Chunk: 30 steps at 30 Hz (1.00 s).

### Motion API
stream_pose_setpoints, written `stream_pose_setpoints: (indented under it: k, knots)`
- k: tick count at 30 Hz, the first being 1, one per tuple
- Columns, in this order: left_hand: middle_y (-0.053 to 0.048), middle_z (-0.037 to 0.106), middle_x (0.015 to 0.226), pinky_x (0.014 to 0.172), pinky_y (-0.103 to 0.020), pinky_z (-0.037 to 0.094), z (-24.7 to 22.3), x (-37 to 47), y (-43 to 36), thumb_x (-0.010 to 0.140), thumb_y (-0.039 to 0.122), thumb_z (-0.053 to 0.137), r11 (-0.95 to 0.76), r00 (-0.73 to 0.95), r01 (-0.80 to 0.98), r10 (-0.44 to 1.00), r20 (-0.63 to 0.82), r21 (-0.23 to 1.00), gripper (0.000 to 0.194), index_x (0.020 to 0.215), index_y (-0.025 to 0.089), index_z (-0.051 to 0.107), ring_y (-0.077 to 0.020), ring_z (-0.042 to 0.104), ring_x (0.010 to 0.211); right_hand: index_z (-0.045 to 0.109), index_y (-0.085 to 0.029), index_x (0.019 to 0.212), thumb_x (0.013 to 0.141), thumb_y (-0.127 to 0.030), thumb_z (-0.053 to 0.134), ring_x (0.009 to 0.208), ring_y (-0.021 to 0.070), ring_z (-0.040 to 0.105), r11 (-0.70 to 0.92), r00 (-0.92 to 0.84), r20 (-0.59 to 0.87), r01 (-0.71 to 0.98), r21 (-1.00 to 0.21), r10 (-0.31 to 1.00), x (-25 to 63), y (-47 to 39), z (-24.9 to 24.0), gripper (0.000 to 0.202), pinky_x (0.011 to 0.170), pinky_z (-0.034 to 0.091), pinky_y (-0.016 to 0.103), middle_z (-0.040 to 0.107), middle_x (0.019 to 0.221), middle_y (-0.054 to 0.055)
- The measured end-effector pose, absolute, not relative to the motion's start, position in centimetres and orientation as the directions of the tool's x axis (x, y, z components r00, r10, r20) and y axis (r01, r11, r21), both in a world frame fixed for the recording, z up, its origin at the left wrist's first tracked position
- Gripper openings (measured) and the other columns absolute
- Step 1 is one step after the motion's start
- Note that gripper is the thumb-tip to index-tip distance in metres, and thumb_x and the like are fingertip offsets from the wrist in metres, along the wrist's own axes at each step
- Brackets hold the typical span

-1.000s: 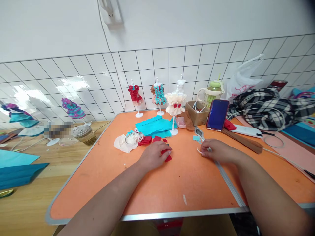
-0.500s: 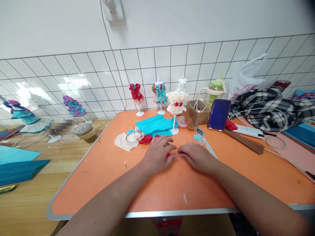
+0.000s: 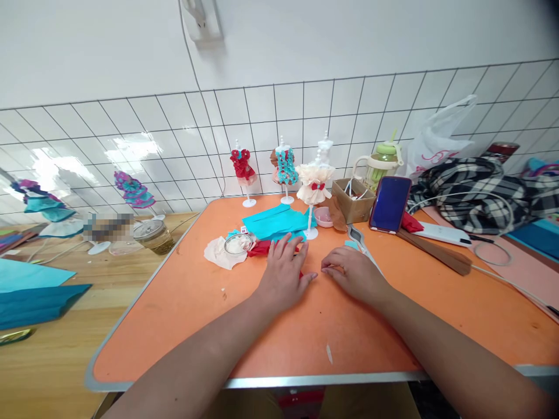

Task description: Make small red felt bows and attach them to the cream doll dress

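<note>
Head view, right hand (image 3: 354,275) with fingers curled toward the thumb, any grip between them impossible to tell, left hand (image 3: 285,274) beside it, fingers spread apart, red paper (image 3: 261,248) partly under and just beyond them, blue paper (image 3: 274,221) farther beyond, phone (image 3: 390,203) beyond the right hand.

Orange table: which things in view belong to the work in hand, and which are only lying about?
Probably in the work:
crumpled red papery pieces by the left hand;
turquoise papery sheets;
white mannequin in ruffled cream skirt.

Apparently just lying about:
rectangular dark-screened phone;
black-and-white checked cloth.
</note>
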<state>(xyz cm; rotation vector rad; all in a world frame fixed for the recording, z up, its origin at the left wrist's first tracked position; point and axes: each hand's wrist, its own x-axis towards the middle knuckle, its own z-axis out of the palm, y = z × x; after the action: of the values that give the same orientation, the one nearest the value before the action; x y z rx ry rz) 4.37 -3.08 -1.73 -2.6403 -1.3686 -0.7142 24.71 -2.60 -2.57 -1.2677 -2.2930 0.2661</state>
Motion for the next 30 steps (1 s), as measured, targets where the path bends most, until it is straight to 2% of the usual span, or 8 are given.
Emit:
stream_pose_setpoints:
  k: [3, 5, 8, 13, 20, 23, 26, 30]
  knots:
    - [-0.010, 0.037, 0.145, 0.107, -0.059, 0.012, -2.4, 4.9, -3.2, 0.082, 0.041, 0.057, -0.632, 0.539, 0.774, 0.690, 0.483, 0.039, 0.047, 0.126, 0.024, 0.051, -0.0330, 0.022, 0.136, 0.068, -0.020, 0.083, 0.088, -0.025, 0.049, 0.086, 0.0192, 0.054, 0.585, -0.472, 0.359, 0.726, -0.360, 0.806, 24.7, -2.6, -2.8, 0.019, 0.077, 0.040, 0.033, 0.065, 0.089, 0.006]
    - [-0.005, 0.042, 0.142, 0.109, -0.058, 0.002, -2.9, 5.2, -3.3, 0.086, 0.035, 0.053, -0.677, 0.596, 0.735, 0.628, 0.501, -0.026, 0.022, 0.102, 0.025, 0.063, -0.0294, 0.028, 0.134, 0.067, -0.020, 0.084, 0.089, -0.024, 0.049, 0.087, 0.0194, 0.054, 0.602, -0.489, 0.363, 0.716, -0.352, 0.793, 24.6, -2.7, -2.8, 0.019, 0.078, 0.040, 0.034, 0.065, 0.090, 0.005]
    - [-0.001, 0.055, 0.130, 0.109, -0.054, 0.000, -3.2, 5.2, -3.2, 0.091, 0.029, 0.045, -0.714, 0.615, 0.700, 0.588, 0.525, -0.019, 0.022, 0.082, 0.023, 0.065, -0.0247, 0.035, 0.129, 0.066, -0.020, 0.084, 0.088, -0.022, 0.049, 0.087, 0.0192, 0.053, 0.624, -0.502, 0.379, 0.689, -0.368, 0.778, 24.4, -3.1, -2.8, 0.018, 0.078, 0.040, 0.034, 0.065, 0.090, 0.005]
    - [0.000, 0.063, 0.111, 0.102, -0.047, 0.022, -2.3, 4.5, -2.8, 0.088, 0.026, 0.050, -0.761, 0.635, 0.577, 0.647, 0.422, 0.298, 0.019, 0.083, 0.025, 0.068, -0.0245, 0.041, 0.118, 0.064, -0.021, 0.078, 0.088, -0.021, 0.050, 0.085, 0.0189, 0.054, 0.696, -0.535, 0.448, 0.584, -0.417, 0.717, 24.3, -3.2, -2.4, 0.017, 0.086, 0.037, 0.038, 0.065, 0.083, 0.003]
    - [-0.006, 0.058, 0.088, 0.089, -0.038, 0.036, -3.3, 5.6, -1.7, 0.082, 0.037, 0.058, -0.535, 0.447, 0.320, 0.813, 0.373, 0.782, 0.025, 0.070, 0.020, 0.072, -0.0222, 0.049, 0.098, 0.062, -0.020, 0.073, 0.088, -0.024, 0.052, 0.078, 0.0155, 0.058, 0.629, -0.405, 0.482, 0.518, -0.580, 0.777, 23.8, -2.8, -2.3, 0.019, 0.070, 0.043, 0.028, 0.065, 0.079, 0.002]
    - [-0.006, 0.056, 0.087, 0.085, -0.035, 0.040, -3.8, 5.2, -1.0, 0.079, 0.039, 0.061, -0.424, 0.421, 0.160, 0.846, 0.327, 0.891, 0.026, 0.068, 0.019, 0.071, -0.0205, 0.053, 0.091, 0.064, -0.021, 0.081, 0.089, -0.020, 0.048, 0.078, 0.0146, 0.059, 0.701, -0.393, 0.594, 0.529, -0.478, 0.702, 24.5, -3.2, -2.3, 0.018, 0.071, 0.044, 0.026, 0.066, 0.086, 0.003]
    - [-0.005, 0.058, 0.088, 0.079, -0.032, 0.044, -3.0, 3.3, 0.1, 0.079, 0.043, 0.059, -0.338, 0.178, 0.020, 0.927, 0.330, 0.941, 0.030, 0.065, 0.018, 0.068, -0.0189, 0.056, 0.085, 0.066, -0.022, 0.087, 0.088, -0.019, 0.046, 0.086, 0.0160, 0.061, 0.681, -0.270, 0.697, 0.604, -0.415, 0.664, 26.7, -2.8, -2.2, 0.020, 0.077, 0.045, 0.026, 0.067, 0.093, 0.005]
    - [-0.005, 0.063, 0.100, 0.090, -0.033, 0.041, -0.9, 0.8, 0.9, 0.081, 0.045, 0.057, -0.377, -0.018, 0.146, 0.923, 0.383, 0.915, 0.030, 0.086, 0.020, 0.072, -0.0215, 0.057, 0.099, 0.069, -0.022, 0.091, 0.086, -0.029, 0.048, 0.082, 0.0187, 0.063, 0.426, -0.127, 0.496, 0.716, -0.554, 0.859, 31.0, -0.5, -2.3, 0.022, 0.073, 0.046, 0.029, 0.070, 0.087, 0.004]
